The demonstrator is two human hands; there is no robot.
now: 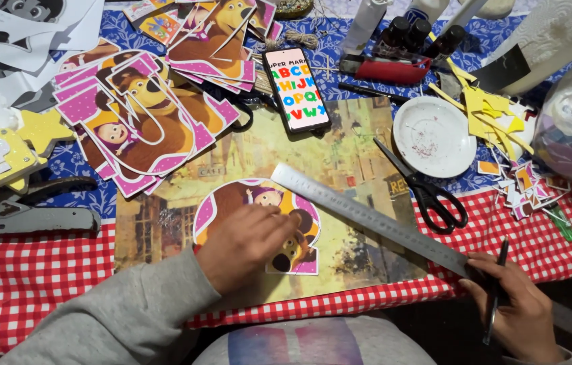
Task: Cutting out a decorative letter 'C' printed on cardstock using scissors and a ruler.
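Observation:
My left hand [245, 245] lies flat on a cartoon cutout [259, 223] with a bear and a girl on a pink dotted ground, pressing it onto a yellowish picture board [340, 162]. My right hand [519, 304] grips the near end of a long metal ruler [367, 216] that runs diagonally across the board. A thin black pen or knife [495, 290] is held between the same fingers.
Black scissors [428, 192] and a white dish [433, 135] lie to the right. A phone [296, 88] showing coloured letters sits above the board. Several more cutouts [140, 115] are stacked at upper left. Yellow scraps [492, 111], bottles [421, 34] and a red checked cloth [29, 277] surround them.

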